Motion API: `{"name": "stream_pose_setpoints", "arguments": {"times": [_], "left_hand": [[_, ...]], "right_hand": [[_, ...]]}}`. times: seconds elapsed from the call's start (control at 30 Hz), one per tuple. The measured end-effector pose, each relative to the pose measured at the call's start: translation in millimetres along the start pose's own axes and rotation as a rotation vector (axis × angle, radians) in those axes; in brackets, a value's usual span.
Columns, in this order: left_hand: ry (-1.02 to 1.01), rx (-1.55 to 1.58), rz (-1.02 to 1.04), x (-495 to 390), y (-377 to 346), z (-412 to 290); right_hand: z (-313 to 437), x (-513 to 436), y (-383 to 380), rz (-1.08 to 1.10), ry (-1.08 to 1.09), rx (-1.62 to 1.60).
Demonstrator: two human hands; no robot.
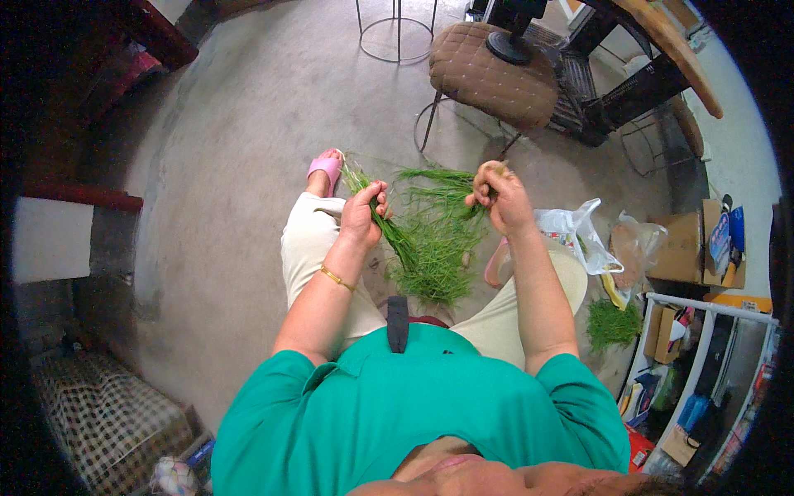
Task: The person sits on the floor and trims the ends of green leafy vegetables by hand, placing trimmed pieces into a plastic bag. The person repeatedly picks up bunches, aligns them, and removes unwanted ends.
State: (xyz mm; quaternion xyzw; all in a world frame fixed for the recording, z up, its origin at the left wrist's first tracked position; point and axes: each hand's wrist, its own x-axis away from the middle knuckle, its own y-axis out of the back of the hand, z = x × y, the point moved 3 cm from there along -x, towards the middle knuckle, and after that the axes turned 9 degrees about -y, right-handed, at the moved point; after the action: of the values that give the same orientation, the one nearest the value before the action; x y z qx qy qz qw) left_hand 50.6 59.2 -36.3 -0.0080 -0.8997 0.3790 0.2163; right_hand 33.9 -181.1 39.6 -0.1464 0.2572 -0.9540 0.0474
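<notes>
My left hand (365, 216) is closed around a bunch of thin green leafy stems (397, 240), with the pale ends (352, 173) pointing away from me. To its right, my right hand (504, 197) has curled fingers, with a few fine wisps showing at the fingertips. Most of what lies in that palm is hidden. Between my legs, a loose heap of green stems (437, 273) covers the concrete floor. A straighter bundle of green stems (440, 185) extends left from beside my right hand; whether the hand touches it I cannot tell.
Beyond my hands stands a stool with a brown quilted cover (477, 68). At right are a white plastic bag (583, 239), cardboard box (676, 248), another green pile (614, 323) and a shelf rack (679, 397). A checked cloth (111, 409) lies at lower left.
</notes>
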Motion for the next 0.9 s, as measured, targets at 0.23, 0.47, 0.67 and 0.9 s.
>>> {"name": "stream_pose_setpoints", "arguments": {"times": [0.23,0.47,0.67,0.9], "left_hand": [[0.018,0.099,0.034,0.1,-2.4,-0.1],[0.023,0.188,0.110,-1.6,-4.1,2.6],[0.011,0.210,0.229,5.2,-17.2,7.9],[-0.026,-0.053,0.307,12.4,-30.8,14.7]], "right_hand": [[-42.6,12.2,-36.3,0.115,-0.244,0.646],[-87.7,18.0,-58.2,0.371,-0.118,0.816],[-106.6,19.5,-51.8,0.176,-0.486,0.555],[-103.5,12.5,-52.1,0.145,0.014,0.883]]}}
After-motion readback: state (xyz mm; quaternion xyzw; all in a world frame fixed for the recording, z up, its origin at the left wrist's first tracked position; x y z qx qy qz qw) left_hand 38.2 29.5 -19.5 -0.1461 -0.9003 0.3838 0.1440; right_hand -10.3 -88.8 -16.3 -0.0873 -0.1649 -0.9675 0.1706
